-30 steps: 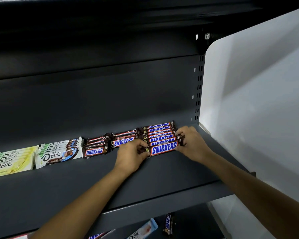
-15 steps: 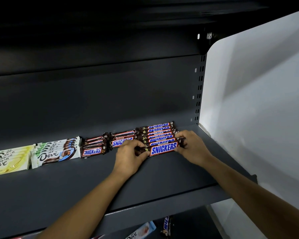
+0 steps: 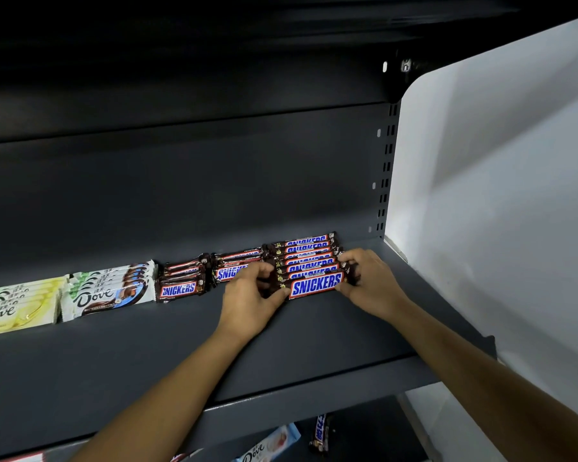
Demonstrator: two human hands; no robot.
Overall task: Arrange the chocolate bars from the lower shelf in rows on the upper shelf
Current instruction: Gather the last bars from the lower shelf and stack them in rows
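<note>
On the dark upper shelf (image 3: 314, 331) a row of several large Snickers bars runs back toward the rear panel. The front Snickers bar (image 3: 316, 284) lies flat at the head of that row. My left hand (image 3: 252, 293) pinches its left end and my right hand (image 3: 367, 283) pinches its right end. Left of it stand a second Snickers row (image 3: 232, 266), a row of small Snickers (image 3: 181, 282), white Dove bars (image 3: 109, 290) and yellow Dove bars (image 3: 15, 308).
A white side panel (image 3: 481, 211) closes the shelf on the right. Below the shelf's front lip, on the lower shelf, a light blue Dove bar (image 3: 271, 443) and a dark bar (image 3: 321, 431) show partly. Bare shelf surface lies in front of the rows.
Both hands stay on the ends of the front Snickers bar, which has shifted only slightly against the row. The view has drifted a little.
</note>
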